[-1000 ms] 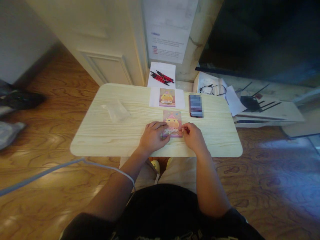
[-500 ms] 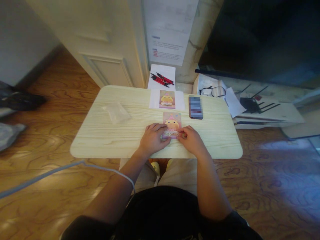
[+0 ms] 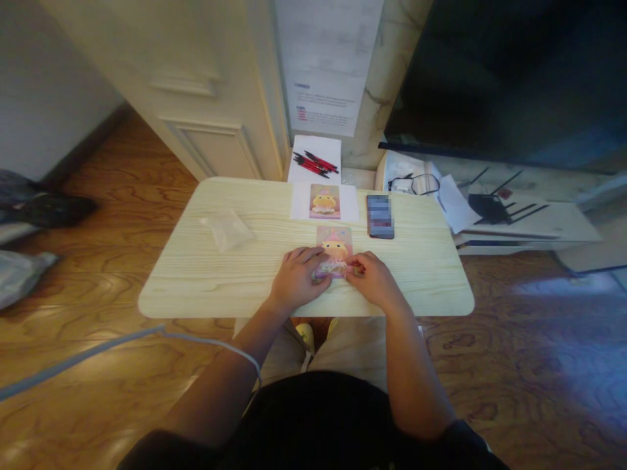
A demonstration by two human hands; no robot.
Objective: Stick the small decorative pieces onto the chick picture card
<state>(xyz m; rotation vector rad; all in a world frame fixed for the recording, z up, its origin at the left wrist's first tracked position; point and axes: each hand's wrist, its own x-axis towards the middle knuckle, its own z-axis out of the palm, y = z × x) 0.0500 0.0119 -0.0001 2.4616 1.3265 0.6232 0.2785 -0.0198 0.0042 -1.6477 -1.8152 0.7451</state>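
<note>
A small picture card point(image 3: 335, 249) with a yellow cartoon figure in a pink hat lies on the pale wooden table point(image 3: 186, 281) in front of me. My left hand point(image 3: 298, 277) rests over the card's left edge, fingers stretched out and thumb near its lower corner. At the card's lower right edge, my right hand point(image 3: 373, 277) has thumb and forefinger pinched together; what is between them is too small to make out. Beyond it, a second, similar card point(image 3: 324, 201) lies on a white sheet of paper point(image 3: 349, 203).
A phone point(image 3: 381, 217) lies at the table's back right, and a clear plastic bag point(image 3: 228, 230) at the left. Several red and black pens point(image 3: 316, 164) lie on paper behind the table. Further right stand a router point(image 3: 490, 209) and a large dark screen point(image 3: 509, 85).
The whole view has shifted slightly, so the table sits a little lower in the picture. Both hands keep nearly the same places on the card.
</note>
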